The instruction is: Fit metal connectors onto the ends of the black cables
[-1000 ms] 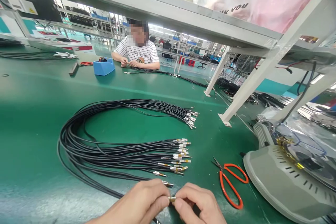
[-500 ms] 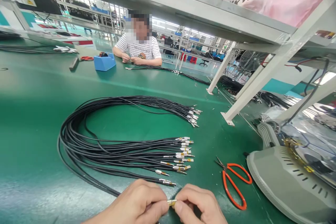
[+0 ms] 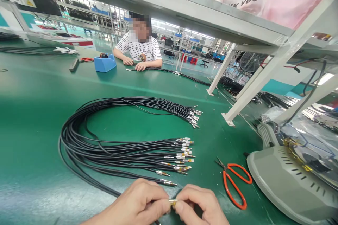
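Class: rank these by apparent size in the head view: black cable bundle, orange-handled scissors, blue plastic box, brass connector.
1. looped bundle of black cables
2. orange-handled scissors
3. blue plastic box (farther off, so its real size is unsure)
4. small brass connector

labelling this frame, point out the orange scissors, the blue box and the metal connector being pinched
orange scissors [image 3: 225, 174]: head view, where the handles meet near the pivot
blue box [image 3: 105, 66]: head view, its front wall
metal connector [image 3: 173, 203]: head view, the brass end that shows

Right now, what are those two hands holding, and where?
The left hand and right hand pinch a small gold connector, on a black cable, between their fingertips.
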Action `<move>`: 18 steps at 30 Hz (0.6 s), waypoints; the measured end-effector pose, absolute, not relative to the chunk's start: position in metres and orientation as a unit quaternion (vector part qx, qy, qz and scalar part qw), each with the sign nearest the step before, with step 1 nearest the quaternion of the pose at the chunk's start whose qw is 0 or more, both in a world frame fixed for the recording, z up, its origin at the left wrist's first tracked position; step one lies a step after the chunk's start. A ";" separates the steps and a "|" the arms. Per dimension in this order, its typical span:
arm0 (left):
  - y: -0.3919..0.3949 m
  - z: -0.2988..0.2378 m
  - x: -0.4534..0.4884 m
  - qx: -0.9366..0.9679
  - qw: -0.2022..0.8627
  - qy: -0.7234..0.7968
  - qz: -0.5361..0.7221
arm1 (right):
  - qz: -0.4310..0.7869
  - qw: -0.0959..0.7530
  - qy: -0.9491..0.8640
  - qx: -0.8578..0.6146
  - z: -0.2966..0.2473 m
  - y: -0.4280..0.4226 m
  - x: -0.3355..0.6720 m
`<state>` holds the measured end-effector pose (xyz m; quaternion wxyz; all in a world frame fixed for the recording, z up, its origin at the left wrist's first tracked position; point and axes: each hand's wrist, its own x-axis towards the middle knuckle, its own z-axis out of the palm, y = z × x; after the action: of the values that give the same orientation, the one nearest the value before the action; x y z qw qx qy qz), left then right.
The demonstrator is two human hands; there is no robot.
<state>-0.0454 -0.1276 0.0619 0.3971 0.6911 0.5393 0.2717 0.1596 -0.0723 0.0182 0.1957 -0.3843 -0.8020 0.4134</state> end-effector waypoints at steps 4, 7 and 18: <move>-0.123 0.079 -0.058 0.685 0.498 0.472 0.245 | 0.370 0.180 -0.866 -0.285 0.007 -0.072 0.159; -0.122 0.085 -0.069 0.664 0.578 0.431 0.201 | 0.239 0.218 -0.913 -0.250 -0.003 -0.076 0.154; -0.123 0.047 -0.049 0.798 0.290 0.512 0.126 | 0.630 0.225 -0.631 -0.393 0.015 -0.077 0.152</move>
<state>-0.0489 -0.1230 0.0472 0.2900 0.7984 0.5125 0.1257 0.1516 -0.0766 0.0154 0.2253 -0.3929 -0.6308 0.6300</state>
